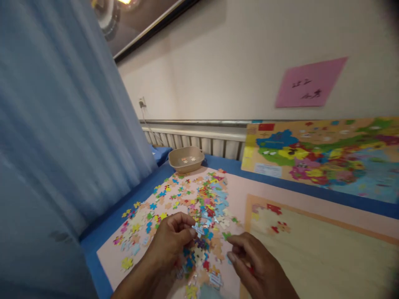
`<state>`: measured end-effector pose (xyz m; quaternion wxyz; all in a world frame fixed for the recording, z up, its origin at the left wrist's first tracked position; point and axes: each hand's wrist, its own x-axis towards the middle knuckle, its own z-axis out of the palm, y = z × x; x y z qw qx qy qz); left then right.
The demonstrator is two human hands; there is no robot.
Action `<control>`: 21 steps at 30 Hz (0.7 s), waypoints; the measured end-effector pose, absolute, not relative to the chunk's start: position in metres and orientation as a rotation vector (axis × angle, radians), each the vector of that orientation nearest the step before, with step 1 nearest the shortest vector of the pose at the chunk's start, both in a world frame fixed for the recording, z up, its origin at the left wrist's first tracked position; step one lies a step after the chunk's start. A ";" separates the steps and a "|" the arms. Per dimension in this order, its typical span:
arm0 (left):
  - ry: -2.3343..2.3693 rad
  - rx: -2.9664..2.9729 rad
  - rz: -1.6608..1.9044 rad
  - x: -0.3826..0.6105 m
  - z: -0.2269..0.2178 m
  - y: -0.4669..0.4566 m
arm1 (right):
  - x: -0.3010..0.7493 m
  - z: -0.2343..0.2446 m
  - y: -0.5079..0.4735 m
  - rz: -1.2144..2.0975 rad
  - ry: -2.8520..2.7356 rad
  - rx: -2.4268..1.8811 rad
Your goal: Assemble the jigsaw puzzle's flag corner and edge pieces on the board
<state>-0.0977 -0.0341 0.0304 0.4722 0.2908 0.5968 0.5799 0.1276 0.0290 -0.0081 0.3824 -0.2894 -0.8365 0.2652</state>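
A heap of small colourful jigsaw pieces (193, 199) lies scattered on a pink mat (237, 195). My left hand (170, 243) hovers over the near part of the heap, fingers pinched on a light blue puzzle piece (197, 229). My right hand (255, 265) sits just right of the heap with its fingers curled together; what they hold, if anything, is hidden. To the right lies a puzzle board (327, 249) with an orange border and a few pieces set in its top left corner (274, 209).
A beige bowl (186, 159) with a few pieces stands at the far end of the mat. A colourful map picture (321, 153) leans against the wall. A blue curtain (56, 124) hangs at left. A pink note (308, 83) is on the wall.
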 end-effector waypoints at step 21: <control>1.398 0.839 1.384 -0.030 0.026 0.023 | 0.134 0.000 0.037 1.138 -1.758 -0.980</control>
